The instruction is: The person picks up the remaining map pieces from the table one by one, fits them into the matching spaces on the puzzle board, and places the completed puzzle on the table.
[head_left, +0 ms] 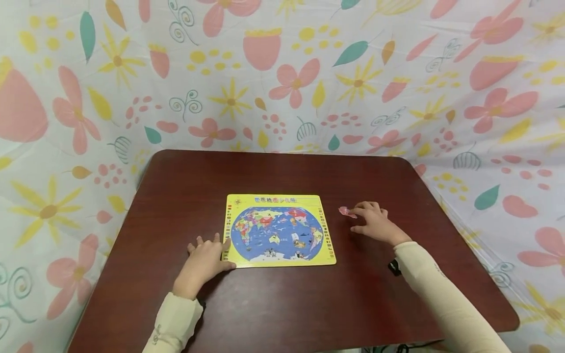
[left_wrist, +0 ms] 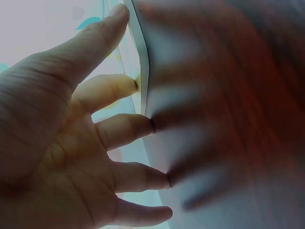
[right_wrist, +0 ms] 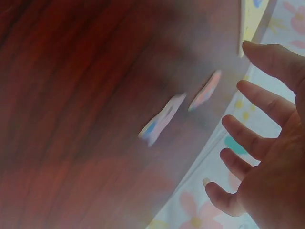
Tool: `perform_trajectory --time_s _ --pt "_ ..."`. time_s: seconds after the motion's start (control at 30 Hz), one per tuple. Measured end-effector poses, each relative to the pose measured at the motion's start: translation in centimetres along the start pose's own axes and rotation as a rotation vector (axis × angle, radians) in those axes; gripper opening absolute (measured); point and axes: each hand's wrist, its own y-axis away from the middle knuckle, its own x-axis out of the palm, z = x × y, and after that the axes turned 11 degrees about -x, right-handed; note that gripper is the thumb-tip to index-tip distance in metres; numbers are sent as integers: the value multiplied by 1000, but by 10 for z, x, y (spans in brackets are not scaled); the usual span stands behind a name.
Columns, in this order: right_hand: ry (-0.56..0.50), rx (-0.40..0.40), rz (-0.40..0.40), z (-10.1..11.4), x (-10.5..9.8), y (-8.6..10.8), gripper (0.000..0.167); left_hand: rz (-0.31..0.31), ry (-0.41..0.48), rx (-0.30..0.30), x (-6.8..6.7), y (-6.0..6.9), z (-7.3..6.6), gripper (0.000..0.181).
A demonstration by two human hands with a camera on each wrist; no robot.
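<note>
A world map puzzle board (head_left: 328,255) with a yellow border and blue oval lies at the middle of the table. My left hand (head_left: 205,262) is at its lower left corner, fingers spread; in the left wrist view, the thumb and index finger meet the board's edge (left_wrist: 142,62). My right hand (head_left: 375,223) is right of the board, its fingertips over a small pink puzzle piece (head_left: 344,211). The right wrist view shows the fingers apart and bent a little, holding nothing. In it, a pinkish piece (right_wrist: 206,90) and a pale piece with blue (right_wrist: 163,119) lie on the table, both blurred.
The dark red-brown wooden table (head_left: 282,304) has rounded corners. Behind it and at both sides hangs a white cloth (head_left: 282,113) printed with flowers and leaves. Black cables (head_left: 403,348) show below the table's front edge.
</note>
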Motion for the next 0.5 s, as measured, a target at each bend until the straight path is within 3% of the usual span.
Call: perform_trajectory --time_s 0.23,0.37,0.5 --pt "73 25 -12 -21 1 22 35 -13 2 7 -2 -1 2 70" --pt "68 32 -36 -29 5 33 31 -6 3 -4 -2 -1 -1 70" --pt "51 14 -83 -34 8 38 16 -2 0 -17 1 0 -2 70"
